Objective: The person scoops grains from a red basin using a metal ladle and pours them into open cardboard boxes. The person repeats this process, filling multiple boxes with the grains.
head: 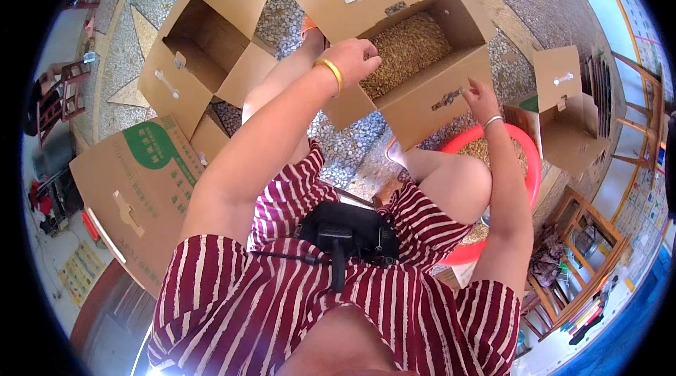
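Observation:
In the head view my left hand (353, 63), with a yellow bangle at the wrist, is over the left end of an open cardboard box (422, 112). Its fingers are loosely bent and apart, with nothing visible in them. Inside that box lies a heap of brown, grain-like material (406, 51). My right hand (481, 102), wearing a silver-coloured bangle, is at the box's near flap, fingers spread beside the carry-handle slot. Whether its fingertips touch the flap is unclear. Under my right forearm stands a red plastic basin (532, 157) holding similar material, partly hidden by my knee and arm.
An open cardboard box (206, 48) with a bare interior stands at the upper left. Nearer on the left is a printed carton (158, 186). Another open box (570, 133) stands at the right, by a wooden rack (586, 265). The floor (346, 143) is speckled terrazzo.

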Available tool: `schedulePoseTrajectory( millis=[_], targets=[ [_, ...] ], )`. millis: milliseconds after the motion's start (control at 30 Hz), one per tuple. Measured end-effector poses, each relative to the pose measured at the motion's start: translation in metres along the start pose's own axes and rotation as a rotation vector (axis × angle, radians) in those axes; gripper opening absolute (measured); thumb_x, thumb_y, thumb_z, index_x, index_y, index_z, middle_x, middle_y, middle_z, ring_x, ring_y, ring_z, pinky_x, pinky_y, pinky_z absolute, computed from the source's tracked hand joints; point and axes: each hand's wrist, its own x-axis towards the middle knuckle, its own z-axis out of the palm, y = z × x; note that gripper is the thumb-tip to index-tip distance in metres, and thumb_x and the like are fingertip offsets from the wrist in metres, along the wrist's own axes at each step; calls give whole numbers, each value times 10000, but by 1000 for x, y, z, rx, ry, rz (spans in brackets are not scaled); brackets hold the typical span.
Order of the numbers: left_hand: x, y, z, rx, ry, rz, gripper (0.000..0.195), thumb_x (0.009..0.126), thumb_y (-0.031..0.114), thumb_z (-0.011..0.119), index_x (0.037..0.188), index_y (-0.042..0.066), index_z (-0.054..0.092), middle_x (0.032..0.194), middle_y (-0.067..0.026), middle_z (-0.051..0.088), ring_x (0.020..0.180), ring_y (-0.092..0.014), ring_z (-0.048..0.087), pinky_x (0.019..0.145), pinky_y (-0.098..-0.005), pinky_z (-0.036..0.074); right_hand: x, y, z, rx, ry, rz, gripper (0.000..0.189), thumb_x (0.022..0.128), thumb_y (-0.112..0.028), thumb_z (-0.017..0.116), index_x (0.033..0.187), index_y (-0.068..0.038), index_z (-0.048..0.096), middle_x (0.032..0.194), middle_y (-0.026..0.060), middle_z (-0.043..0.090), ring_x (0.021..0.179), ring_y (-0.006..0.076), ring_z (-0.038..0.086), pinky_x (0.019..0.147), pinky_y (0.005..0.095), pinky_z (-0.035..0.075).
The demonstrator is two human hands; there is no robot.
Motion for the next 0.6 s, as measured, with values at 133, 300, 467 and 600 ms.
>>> schedulePoseTrajectory(
  millis=[133,300,467,600],
  targets=[
    [6,8,-12,-23,66,72,352,816,306,569,1030,29,614,1025,-150,625,962,-280,587,851,-356,452,3,104,40,-25,92,333,439,782,-277,629,1131,-19,559,862,172,636,865,309,612,781,374,469],
    [4,3,-24,14,110,47,353,815,295,571,1034,21,602,1030,-158,616,970,-289,578,854,-359,446,-22,126,105,846,76,898,414,848,-353,549,1147,-69,509,909,75,602,859,234,566,686,417,448],
    [7,0,-13,12,71,31,361,807,301,575,1037,24,603,1050,-164,608,972,-299,573,863,-363,440,-37,90,103,1104,123,963,418,867,-346,529,1212,-128,434,1124,51,527,977,215,513,641,387,428],
    [14,2,-6,39,71,73,366,801,304,579,1039,27,605,1047,-166,608,959,-299,578,853,-368,448,-42,90,99,1150,118,894,461,860,-385,533,1230,-128,436,1105,72,524,1035,241,487,722,408,424]
  ],
)
